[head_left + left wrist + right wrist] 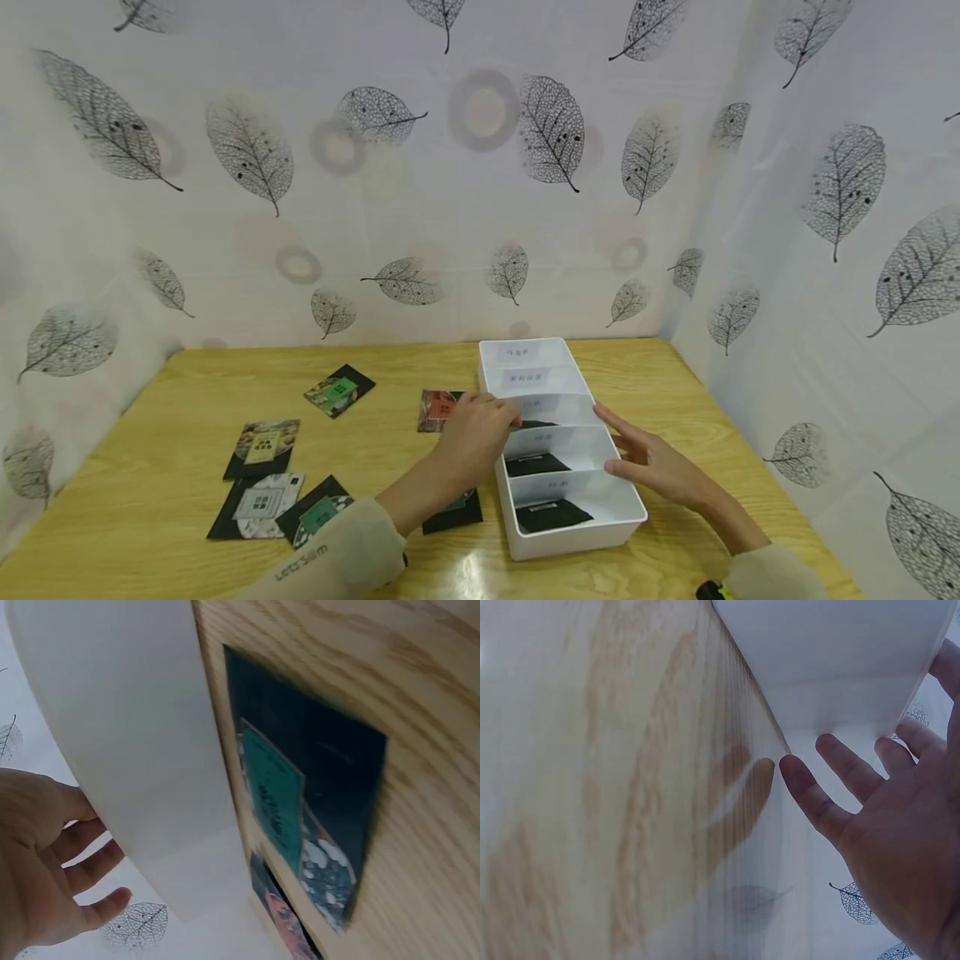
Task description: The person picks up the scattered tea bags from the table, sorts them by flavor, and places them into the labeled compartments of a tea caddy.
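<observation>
A white divided box [577,542] stands on the wooden table, with paper labels on its dividers. Dark packets lie inside three nearer compartments, among them the front packet [551,515] and the middle packet [536,464]. My left hand [472,429] reaches over the box's left rim into the third compartment, by a dark packet [537,423]. In the left wrist view the thumb side of the left hand [37,855] goes behind the box wall, so its grip is hidden. My right hand [660,467] rests against the right side, fingers extended and thumb at the rim.
Left of the box lie a red-label packet [437,410] and a teal packet [457,517], partly behind the left arm. Farther left are green [339,392], yellow [261,448], white [258,507] and teal-label packets [318,510]. A black-and-yellow object [711,591] sits at the front edge.
</observation>
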Demonstrator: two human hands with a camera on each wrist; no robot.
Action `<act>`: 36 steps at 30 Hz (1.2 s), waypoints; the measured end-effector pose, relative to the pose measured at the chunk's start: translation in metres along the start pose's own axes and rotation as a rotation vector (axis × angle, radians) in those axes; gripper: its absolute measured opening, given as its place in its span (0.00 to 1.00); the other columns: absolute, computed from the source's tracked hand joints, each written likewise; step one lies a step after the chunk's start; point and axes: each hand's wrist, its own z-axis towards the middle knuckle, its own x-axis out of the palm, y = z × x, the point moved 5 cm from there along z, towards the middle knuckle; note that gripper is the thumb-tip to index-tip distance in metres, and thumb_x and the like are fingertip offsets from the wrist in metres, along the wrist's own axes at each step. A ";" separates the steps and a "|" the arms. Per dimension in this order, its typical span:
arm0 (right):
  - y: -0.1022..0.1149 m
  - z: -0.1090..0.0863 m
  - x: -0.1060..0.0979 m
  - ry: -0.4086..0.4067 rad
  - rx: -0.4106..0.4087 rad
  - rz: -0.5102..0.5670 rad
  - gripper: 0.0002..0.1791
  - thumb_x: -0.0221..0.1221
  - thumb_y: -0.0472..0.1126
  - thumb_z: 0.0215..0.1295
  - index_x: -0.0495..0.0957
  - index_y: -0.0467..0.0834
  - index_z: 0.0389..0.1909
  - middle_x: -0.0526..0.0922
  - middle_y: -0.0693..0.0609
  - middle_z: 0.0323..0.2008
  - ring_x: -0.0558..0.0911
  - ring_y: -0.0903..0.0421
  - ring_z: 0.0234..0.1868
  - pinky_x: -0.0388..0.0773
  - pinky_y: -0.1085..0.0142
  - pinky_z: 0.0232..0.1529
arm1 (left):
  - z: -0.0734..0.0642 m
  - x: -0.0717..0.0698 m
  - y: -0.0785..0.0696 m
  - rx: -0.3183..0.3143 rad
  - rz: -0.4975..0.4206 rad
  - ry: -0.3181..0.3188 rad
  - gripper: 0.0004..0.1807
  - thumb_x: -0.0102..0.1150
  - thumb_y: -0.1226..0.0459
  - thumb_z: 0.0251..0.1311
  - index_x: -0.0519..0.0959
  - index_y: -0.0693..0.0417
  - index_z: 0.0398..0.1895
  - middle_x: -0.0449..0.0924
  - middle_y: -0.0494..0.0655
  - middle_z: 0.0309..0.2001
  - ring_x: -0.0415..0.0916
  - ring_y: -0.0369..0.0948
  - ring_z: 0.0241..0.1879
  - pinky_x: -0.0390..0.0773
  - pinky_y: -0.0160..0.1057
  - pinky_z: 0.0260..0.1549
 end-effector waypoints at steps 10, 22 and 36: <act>0.001 0.001 0.002 0.009 -0.004 0.032 0.41 0.56 0.31 0.76 0.46 0.40 0.83 0.41 0.34 0.81 0.67 0.69 0.69 0.78 0.66 0.58 | 0.008 0.000 0.000 -0.066 0.055 0.143 0.09 0.68 0.69 0.63 0.91 0.45 0.36 0.89 0.38 0.40 0.82 0.40 0.42 0.81 0.43 0.43; 0.002 0.000 0.002 0.016 0.012 0.040 0.42 0.56 0.32 0.76 0.46 0.42 0.83 0.40 0.35 0.81 0.66 0.56 0.73 0.77 0.66 0.58 | -0.005 -0.009 0.025 -0.249 -0.474 0.136 0.11 0.61 0.67 0.72 0.86 0.59 0.53 0.84 0.50 0.55 0.79 0.47 0.56 0.81 0.47 0.55; 0.004 0.000 0.003 0.029 -0.023 0.064 0.41 0.55 0.30 0.76 0.45 0.40 0.83 0.35 0.33 0.81 0.64 0.72 0.71 0.76 0.67 0.60 | -0.047 -0.029 0.078 -0.516 -0.723 0.092 0.20 0.61 0.64 0.72 0.79 0.55 0.65 0.84 0.50 0.54 0.82 0.46 0.52 0.83 0.48 0.51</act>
